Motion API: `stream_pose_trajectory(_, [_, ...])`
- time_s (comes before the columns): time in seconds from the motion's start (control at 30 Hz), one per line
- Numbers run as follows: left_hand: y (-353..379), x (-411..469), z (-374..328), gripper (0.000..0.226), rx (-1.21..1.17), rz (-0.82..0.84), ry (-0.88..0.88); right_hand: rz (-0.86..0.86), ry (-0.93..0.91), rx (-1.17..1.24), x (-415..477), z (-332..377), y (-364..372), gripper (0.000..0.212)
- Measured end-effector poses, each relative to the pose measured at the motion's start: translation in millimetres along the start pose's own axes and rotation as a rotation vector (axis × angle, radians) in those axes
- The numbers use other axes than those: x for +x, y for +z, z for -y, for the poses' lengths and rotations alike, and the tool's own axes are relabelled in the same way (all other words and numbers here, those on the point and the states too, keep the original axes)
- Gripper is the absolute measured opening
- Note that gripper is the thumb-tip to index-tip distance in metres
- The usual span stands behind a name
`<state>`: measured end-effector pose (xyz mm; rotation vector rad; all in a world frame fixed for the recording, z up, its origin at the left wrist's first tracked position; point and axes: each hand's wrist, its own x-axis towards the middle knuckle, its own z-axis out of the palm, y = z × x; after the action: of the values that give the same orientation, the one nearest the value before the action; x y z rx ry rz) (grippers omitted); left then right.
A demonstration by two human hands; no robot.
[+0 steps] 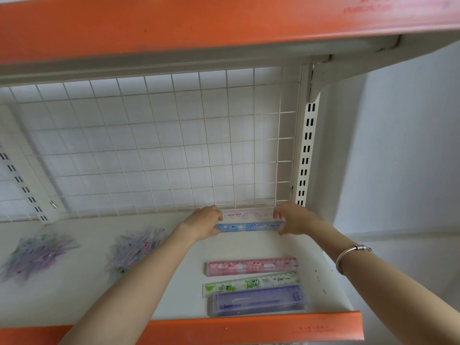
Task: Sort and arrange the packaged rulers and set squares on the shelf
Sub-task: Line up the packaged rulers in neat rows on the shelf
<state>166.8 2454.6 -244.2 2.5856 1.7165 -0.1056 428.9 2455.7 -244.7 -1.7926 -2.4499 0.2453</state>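
Blue translucent ruler (250,226) between two hands (202,224) (295,220)

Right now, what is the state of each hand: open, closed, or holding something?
Left hand: holding the left end of the blue ruler.
Right hand: holding the right end of the same blue ruler.

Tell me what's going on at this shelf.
A person holds a blue ruler by its ends, left hand on the left end and right hand on the right. It is at the back of the shelf, by the wire grid, just in front of a pale pink packaged piece. Nearer the front lie a pink ruler, a green ruler and a purple ruler. To the left lie an outer pile and an inner pile of packaged pieces.
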Motion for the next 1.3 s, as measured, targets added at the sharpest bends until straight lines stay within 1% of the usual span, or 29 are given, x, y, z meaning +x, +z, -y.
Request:
stream_pose_trajectory(0.1, [-5,-6,0,0.041,-0.054,-0.025,0.014,-0.027,-0.009,0.025,-9,2,-4,0.044])
stream_pose_trajectory(0.27, [-13,-25,-9,0.030,-0.158,-0.057,0.062,-0.031,-0.108,0.154,-30,13,-3,0.029])
stream_pose_trajectory(0.37, [-13,-40,-17,0.031,-0.256,-0.034,0.086,-0.002,-0.128,0.235,-45,18,-1,0.023])
stream_pose_trajectory(0.47, [-14,-52,-27,0.036,-0.307,0.017,0.074,0.026,-0.152,0.269,-55,23,0,0.021])
stream_pose_trajectory(0.67, [-10,-70,-35,0.054,-0.241,0.098,0.088,0.109,-0.174,0.268,-72,28,1,0.031])
stream_pose_trajectory(0.77, [-6,-76,-33,0.054,-0.165,0.094,0.103,0.124,-0.156,0.223,-79,25,4,0.032])
stream_pose_trajectory(0.87, [-3,-82,-31,0.054,-0.146,0.093,0.093,0.118,-0.154,0.194,-83,26,5,0.031])
stream_pose_trajectory(0.97, [-2,-85,-31,0.048,-0.144,0.087,0.078,0.120,-0.183,0.178,-82,33,7,0.027])
stream_pose_trajectory(1.1, [-2,-87,-35,0.034,-0.157,0.057,0.073,0.117,-0.211,0.142,-76,43,10,0.023])
stream_pose_trajectory(1.3, [0,-86,-37,0.029,-0.159,0.047,0.063,0.121,-0.237,0.106,-71,57,13,0.026])
